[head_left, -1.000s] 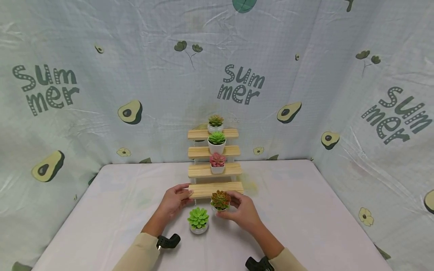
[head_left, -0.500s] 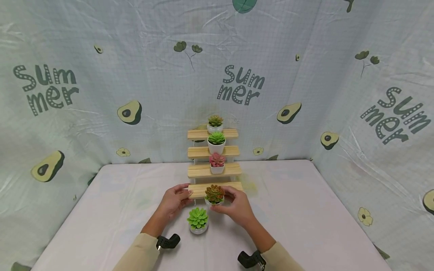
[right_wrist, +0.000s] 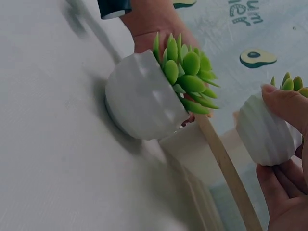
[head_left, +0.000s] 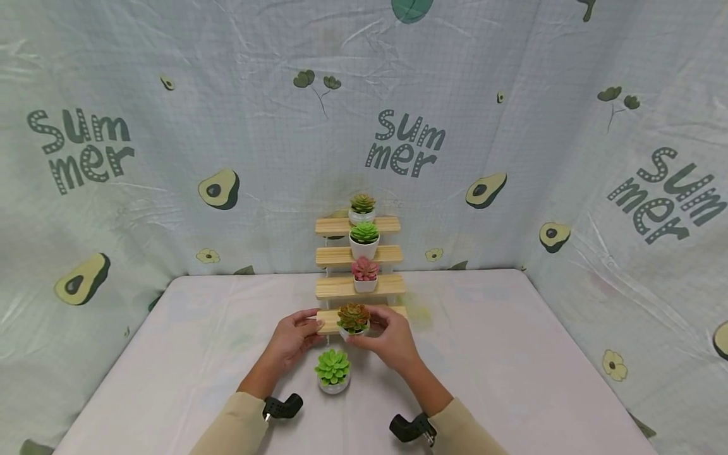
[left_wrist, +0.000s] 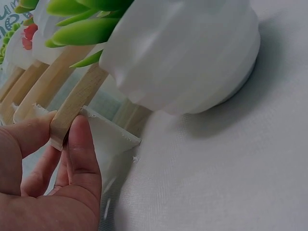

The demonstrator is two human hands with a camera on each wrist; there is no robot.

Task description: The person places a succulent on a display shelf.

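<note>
My left hand (head_left: 294, 338) pinches the left end of the lowest wooden shelf board (left_wrist: 72, 110) of a tiered stand. In my right hand (head_left: 392, 338) is a potted succulent (head_left: 354, 318) with brownish-green leaves, its white pot (right_wrist: 267, 127) held between thumb and fingers. It hangs at the lowest board's front, and the right wrist view has the pot's base off the wood. In front of the stand, a bright green potted succulent (head_left: 332, 368) stands on the table, touched by neither hand.
Higher boards bear a pink succulent (head_left: 365, 275), a green succulent (head_left: 364, 239) and an olive-green succulent (head_left: 361, 208), one per step. A printed cloth (head_left: 273, 158) hangs behind the white-covered table (head_left: 483, 354).
My right hand has carried the brownish-green succulent left and away from me, to the lowest board's front. My left hand has kept its hold on the board's end.
</note>
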